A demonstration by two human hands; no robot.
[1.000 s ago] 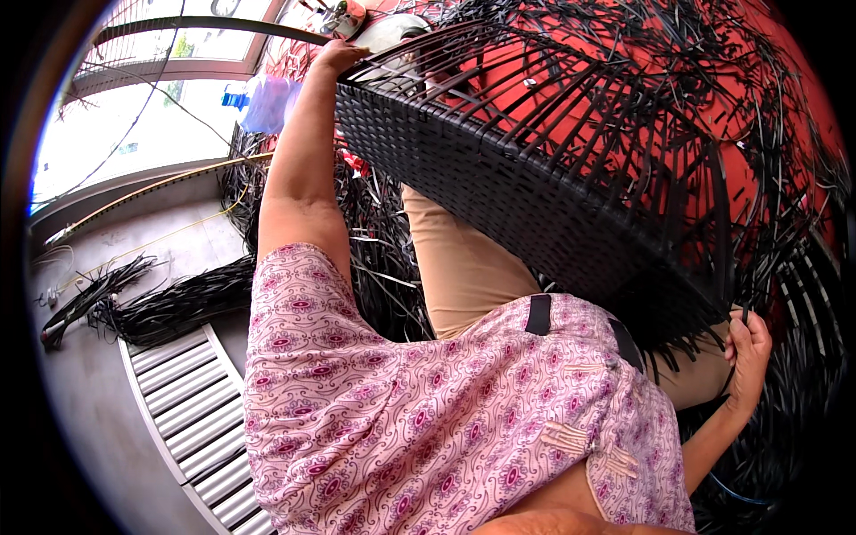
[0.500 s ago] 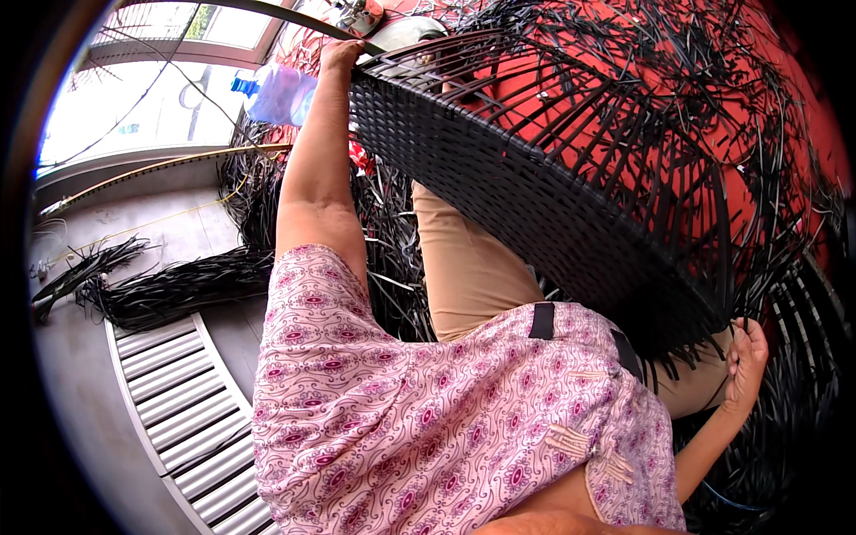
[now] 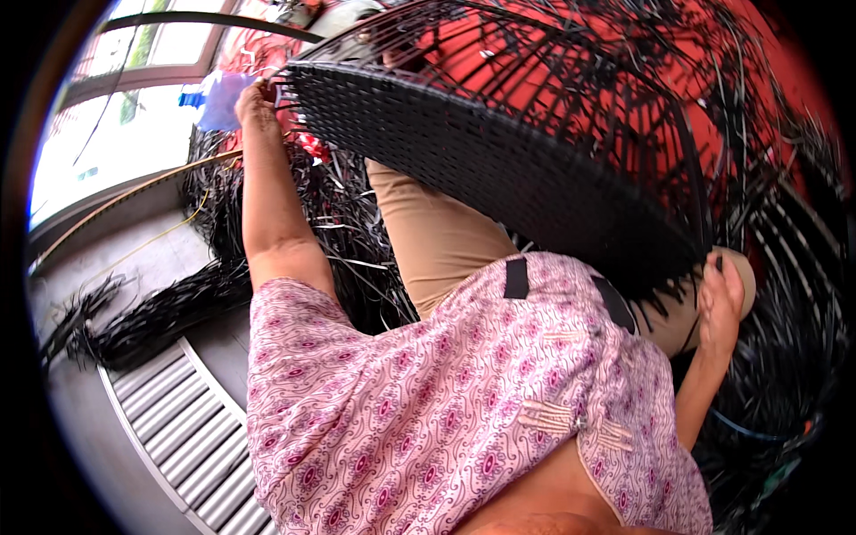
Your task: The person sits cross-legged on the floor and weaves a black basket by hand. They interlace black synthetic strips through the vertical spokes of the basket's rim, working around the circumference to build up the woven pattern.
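Note:
A large black woven basket-like piece point(image 3: 464, 147) lies slantwise over my lap. Its side is tightly woven; bare black ribs fan out behind it. My left hand point(image 3: 256, 105) is beside its far left corner, fingers closed, with thin black strips between them and the corner; slight blur softens the fingertips. At the near right end, my right hand point(image 3: 722, 299) pinches a black strip point(image 3: 719, 263) near the rim. Loose strip ends point(image 3: 664, 312) hang under that end, over my tan trousers point(image 3: 437, 227).
Cut black strips lie heaped on the red floor covering point(image 3: 785, 80) and at my right. A black bundle point(image 3: 169, 308) lies left, beside a slatted white grate point(image 3: 187, 428). A clear plastic bottle point(image 3: 223, 102) with a blue top stands behind my left hand, near a bright window point(image 3: 107, 125).
The woven piece and both hands have shifted left in view. My left hand is now lower and slightly farther from the corner. The right hand stays by the near end.

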